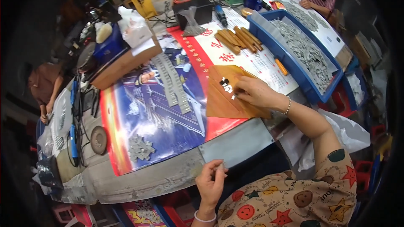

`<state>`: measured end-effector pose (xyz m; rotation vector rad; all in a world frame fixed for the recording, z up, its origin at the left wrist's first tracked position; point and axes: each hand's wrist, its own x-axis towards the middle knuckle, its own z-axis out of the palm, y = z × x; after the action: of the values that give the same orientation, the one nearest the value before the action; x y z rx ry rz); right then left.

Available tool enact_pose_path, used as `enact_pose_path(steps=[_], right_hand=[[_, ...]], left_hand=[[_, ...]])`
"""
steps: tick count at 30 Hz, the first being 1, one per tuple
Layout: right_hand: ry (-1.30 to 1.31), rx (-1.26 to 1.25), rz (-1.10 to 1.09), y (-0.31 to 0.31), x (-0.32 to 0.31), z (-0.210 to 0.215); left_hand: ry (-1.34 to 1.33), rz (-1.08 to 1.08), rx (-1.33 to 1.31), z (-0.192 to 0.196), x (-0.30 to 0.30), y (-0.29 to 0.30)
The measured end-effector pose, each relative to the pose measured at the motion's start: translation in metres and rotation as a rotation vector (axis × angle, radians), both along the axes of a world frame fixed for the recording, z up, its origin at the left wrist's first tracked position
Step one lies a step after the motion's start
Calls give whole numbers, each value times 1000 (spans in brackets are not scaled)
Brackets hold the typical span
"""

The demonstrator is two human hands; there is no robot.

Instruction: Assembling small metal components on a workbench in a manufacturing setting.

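My right hand (259, 93), with a beaded bracelet at the wrist, reaches over an amber-brown sheet (219, 105). Its fingers are bent together and touch down beside several small white and dark pieces (226, 85); what they grip, if anything, is hidden. Near the table's front edge, my left hand (211, 181) is closed, thumb against forefinger. Something small and pale may be at its fingertips, too small to name. Just beyond that hand lies a plain grey sheet (237, 143). Two long rows of small grey metal parts (170, 80) lie on the printed poster (164, 122).
Loose grey parts (141, 148) are heaped at the poster's left. A blue tray (290, 59) full of grey parts stands at right, near brown rolls (237, 40) and an orange stick (281, 67). Soldering-iron-like blue tools (73, 138) lie left. Two other people sit at the far edges.
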<state>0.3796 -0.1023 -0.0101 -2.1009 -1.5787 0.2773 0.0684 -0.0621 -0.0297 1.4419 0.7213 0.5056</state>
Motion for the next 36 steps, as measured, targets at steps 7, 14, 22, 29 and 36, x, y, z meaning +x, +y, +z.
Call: enact_pose_path(steps=[7, 14, 22, 29, 36], right_hand=[[85, -36, 23, 10, 12, -4], [150, -36, -29, 14, 3, 9], [118, -4, -10, 14, 1, 2], [126, 20, -34, 9, -2, -4], [270, 176, -55, -10, -20, 23]], left_hand=[[-12, -9, 6, 2, 0, 0], [-32, -1, 20, 0, 3, 2], [-25, 5, 32, -1, 2, 2], [-23, 7, -27, 5, -2, -4], [-104, 52, -186, 15, -5, -9]])
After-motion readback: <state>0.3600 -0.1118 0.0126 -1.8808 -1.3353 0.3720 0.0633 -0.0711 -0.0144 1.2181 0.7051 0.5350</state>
